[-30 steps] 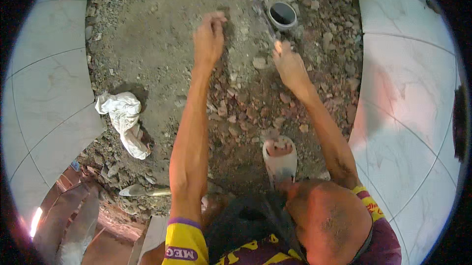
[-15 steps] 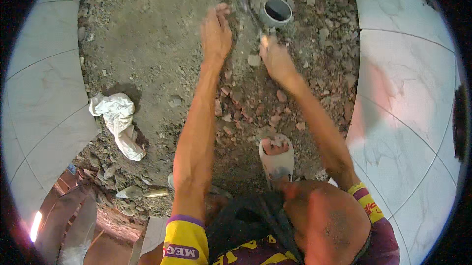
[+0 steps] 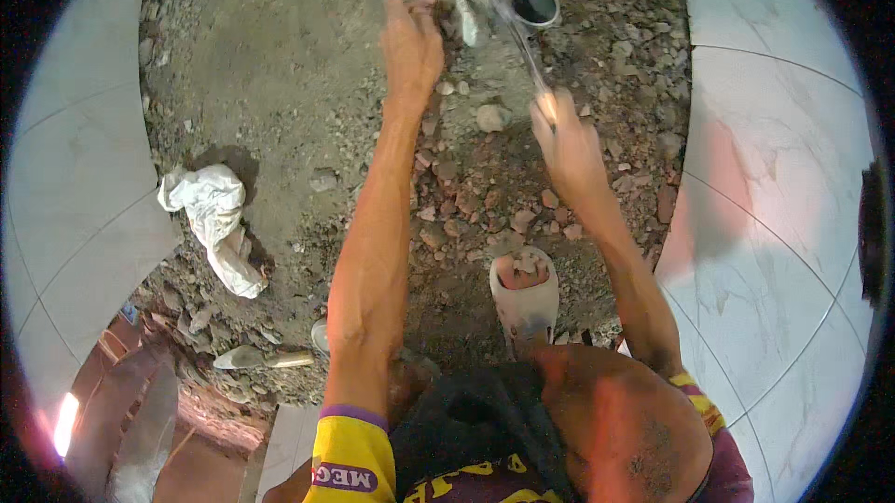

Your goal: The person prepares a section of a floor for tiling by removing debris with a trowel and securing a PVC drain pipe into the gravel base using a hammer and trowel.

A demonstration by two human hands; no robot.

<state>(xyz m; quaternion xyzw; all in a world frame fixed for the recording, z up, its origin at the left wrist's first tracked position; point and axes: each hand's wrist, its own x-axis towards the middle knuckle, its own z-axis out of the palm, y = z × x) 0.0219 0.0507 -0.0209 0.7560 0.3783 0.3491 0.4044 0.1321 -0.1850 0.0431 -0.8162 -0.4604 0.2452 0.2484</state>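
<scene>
My right hand [image 3: 571, 144] is closed round the handle of a hammer [image 3: 528, 54]. Its shaft and head are smeared by motion, and the head is up beside the rim of a grey pipe [image 3: 550, 20] set upright in the ground. Left of the hammer, a pale, elongated stone [image 3: 468, 23] rests on the dirt. My left hand [image 3: 412, 44] hovers over or touches the ground just left of that stone, fingers slightly bent and apart, with nothing seen in it. A round pale stone [image 3: 492, 118] lies between my two hands.
A crumpled white sack or cloth [image 3: 213, 214] lies on the dirt at left. Below it is a trowel [image 3: 266, 358]. Broken reddish rubble [image 3: 475, 200] covers the ground before my sandalled foot [image 3: 525, 293]. Pale tiles [image 3: 764, 214] border the dirt on both sides.
My right hand has moved right and slightly nearer, swinging the hammer head up and right to the pipe. The elongated stone now shows. My left hand has barely moved.
</scene>
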